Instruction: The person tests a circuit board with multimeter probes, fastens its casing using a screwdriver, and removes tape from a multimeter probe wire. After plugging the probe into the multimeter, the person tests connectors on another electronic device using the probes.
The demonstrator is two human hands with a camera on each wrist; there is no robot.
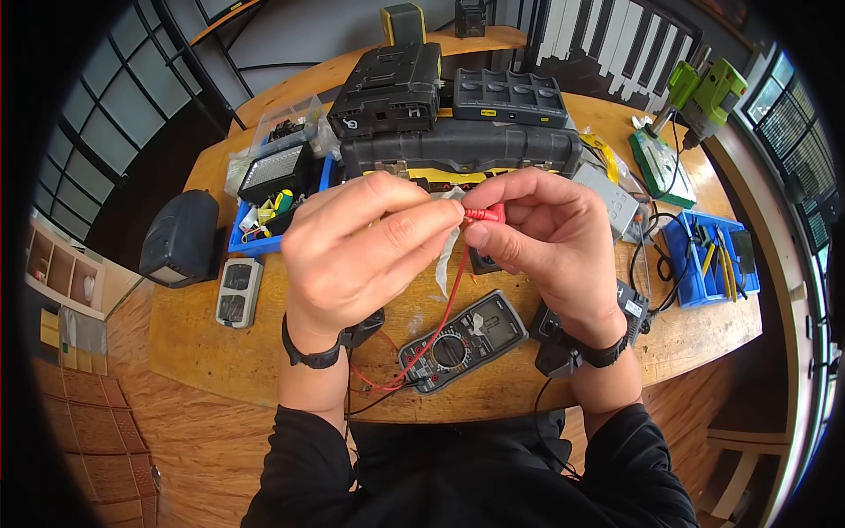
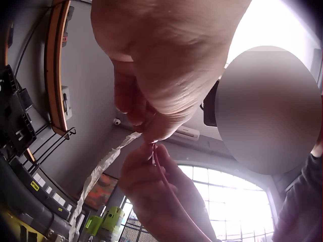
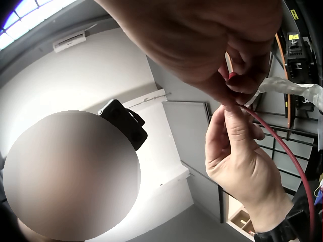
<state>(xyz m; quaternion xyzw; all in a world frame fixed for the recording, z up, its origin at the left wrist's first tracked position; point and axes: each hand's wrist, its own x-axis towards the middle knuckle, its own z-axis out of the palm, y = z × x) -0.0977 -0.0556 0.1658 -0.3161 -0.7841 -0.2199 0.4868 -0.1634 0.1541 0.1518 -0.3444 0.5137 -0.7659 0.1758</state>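
Observation:
In the head view a red probe plug (image 1: 482,214) is held between both hands above the bench. The right hand (image 1: 559,242) pinches its angled end between thumb and index finger. The left hand (image 1: 361,242) pinches at the other end, where its fingertips hide what they grip. A red lead (image 1: 454,295) hangs from there to the multimeter (image 1: 462,341). A whitish crumpled strip hangs by the left fingertips, and in the left wrist view this strip (image 2: 96,174) runs down from them. The right wrist view shows the red lead (image 3: 287,148) curving away from the touching fingertips.
Black cases (image 1: 462,148) stand behind the hands. Blue bins with tools are at the left and at the right (image 1: 695,286). A grey two-window device (image 1: 238,292) lies left, a black charger-like unit (image 1: 554,339) beneath the right wrist. A green drill (image 1: 717,97) stands back right.

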